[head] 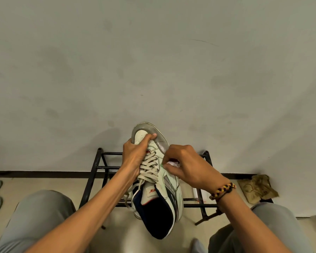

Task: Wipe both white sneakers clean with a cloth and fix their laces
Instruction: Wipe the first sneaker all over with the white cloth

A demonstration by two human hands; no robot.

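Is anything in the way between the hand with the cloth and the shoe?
Nothing visible. The right hand already presses the white cloth against the sneaker side, while the left hand grips its toe.

Red logo mark on the sneaker [159, 181] tongue label [151, 192], too blurred to read; no other text.

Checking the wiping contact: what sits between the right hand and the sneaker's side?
In the head view, a white cloth is bunched between the right hand and the sneaker.
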